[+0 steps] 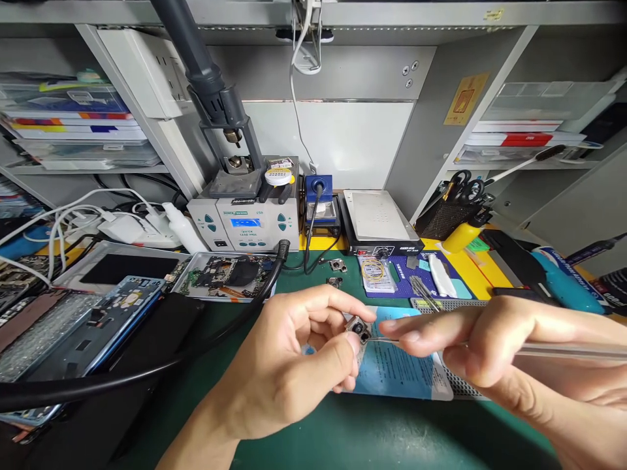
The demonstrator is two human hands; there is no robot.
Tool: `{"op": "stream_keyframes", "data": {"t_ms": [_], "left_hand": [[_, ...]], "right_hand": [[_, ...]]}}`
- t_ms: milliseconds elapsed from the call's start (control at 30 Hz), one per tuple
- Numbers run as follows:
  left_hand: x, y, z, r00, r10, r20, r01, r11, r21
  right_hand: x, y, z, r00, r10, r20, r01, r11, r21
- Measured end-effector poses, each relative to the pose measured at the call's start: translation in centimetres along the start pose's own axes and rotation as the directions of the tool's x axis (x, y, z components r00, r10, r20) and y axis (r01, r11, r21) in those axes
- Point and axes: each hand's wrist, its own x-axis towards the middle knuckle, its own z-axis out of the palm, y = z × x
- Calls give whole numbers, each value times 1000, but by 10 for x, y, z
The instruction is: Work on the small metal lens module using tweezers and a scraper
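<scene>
Pinching a small camera part (pixel 360 329) with left hand (pixel 289 365) in the middle of the frame — tilted up, likely for a clear look. Squeezing thin tweezers (pixel 563 351) with right hand (pixel 490 352), tip touching the part.

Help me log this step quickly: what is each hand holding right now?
Left hand: closed, pinching a small camera part between thumb and fingers.
Right hand: closed on tweezers, tip at the part.
</scene>
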Motion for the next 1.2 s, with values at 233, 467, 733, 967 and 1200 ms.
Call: {"op": "stream_keyframes", "data": {"t_ms": [233,467,733,967,1200], "left_hand": [[0,-4,2,999,48,-16,-46,991,128],[1,-3,4,999,47,-8,-44,982,186],[-2,-3,4,1000,19,-18,-19,1000,8],[-2,-3,4,998,42,-40,-45,996,-76],[-2,-4,4,996,49,-80,-56,995,-79]], "right_hand": [[-6,2,-6,998,0,57,2,999,-34],[-4,-2,-5,996,5,85,-6,1000,16],[2,3,-3,993,-34,111,16,987,158],[5,5,0,997,21,79,-40,970,239],[6,9,0,996,26,86,-50,955,292]]}}
